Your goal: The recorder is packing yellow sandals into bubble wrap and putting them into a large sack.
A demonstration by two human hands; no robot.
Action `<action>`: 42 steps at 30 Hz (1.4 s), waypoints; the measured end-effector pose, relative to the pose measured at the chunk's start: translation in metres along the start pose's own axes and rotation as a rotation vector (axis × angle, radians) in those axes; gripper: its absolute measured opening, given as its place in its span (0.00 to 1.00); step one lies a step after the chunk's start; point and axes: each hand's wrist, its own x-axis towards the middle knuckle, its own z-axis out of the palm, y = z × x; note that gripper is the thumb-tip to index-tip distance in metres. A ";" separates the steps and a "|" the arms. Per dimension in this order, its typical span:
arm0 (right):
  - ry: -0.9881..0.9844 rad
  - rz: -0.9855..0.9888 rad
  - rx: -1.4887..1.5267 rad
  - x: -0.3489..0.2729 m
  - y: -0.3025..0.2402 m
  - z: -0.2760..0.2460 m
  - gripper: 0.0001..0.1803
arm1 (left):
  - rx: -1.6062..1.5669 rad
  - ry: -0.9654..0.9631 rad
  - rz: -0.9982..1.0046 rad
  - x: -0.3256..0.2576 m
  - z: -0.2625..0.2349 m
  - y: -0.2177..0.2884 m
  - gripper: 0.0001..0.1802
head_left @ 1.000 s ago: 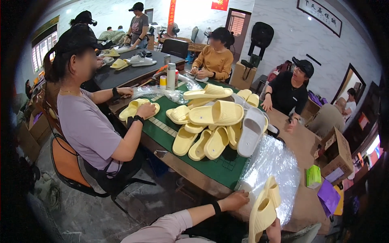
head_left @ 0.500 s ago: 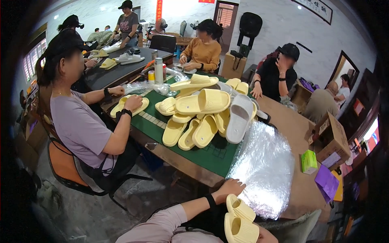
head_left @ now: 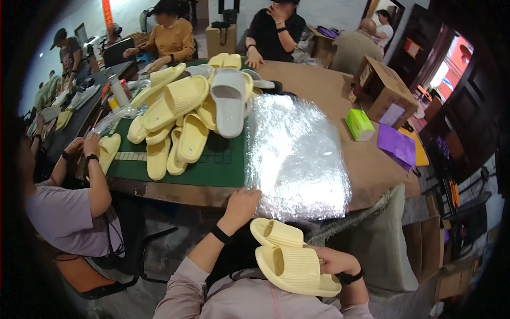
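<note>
Pale-yellow ribbed slide sandals (head_left: 297, 266), one pair: held over the wearer's lap, on the near side of the table edge, one lying just beyond the other and partly covered by it. Right hand (head_left: 338, 260): closed on the pair at its right-hand end, black band at the wrist. Left hand (head_left: 241, 207): at the table edge, fingers loosely bent and touching the near left corner of the plastic film; whether they pinch it cannot be told. Black wristband (head_left: 220, 234) on that arm too.

Grey cloth-draped chair (head_left: 390, 247): right of the lap, against the table. Clear plastic film (head_left: 295, 154): glossy stack of sheets, flat on the brown tabletop (head_left: 319, 82). Green mat (head_left: 218, 178): left of the film, bearing a heap of yellow slides (head_left: 193, 139), with a grey slide (head_left: 228, 101) on its right side.

Purple packet (head_left: 396, 146), bright-green box (head_left: 359, 125) and open cardboard carton (head_left: 390, 98): right part of the table. Co-worker in lilac (head_left: 69, 212): seated at left, both hands near one yellow slide (head_left: 110, 150).

Farther: co-worker in orange (head_left: 178, 41) at the upper left; co-worker in black (head_left: 273, 37), one hand raised to the face, the other on the table.
</note>
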 end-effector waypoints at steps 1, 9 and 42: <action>0.014 -0.025 0.012 0.002 0.000 0.003 0.33 | -0.043 0.015 -0.002 0.001 -0.001 0.004 0.09; 0.016 -0.063 -0.147 0.001 -0.008 0.001 0.30 | -0.051 0.268 0.046 0.009 -0.005 0.019 0.08; 0.163 0.113 0.266 0.004 0.009 -0.005 0.37 | -0.209 0.110 0.152 -0.014 0.013 0.007 0.13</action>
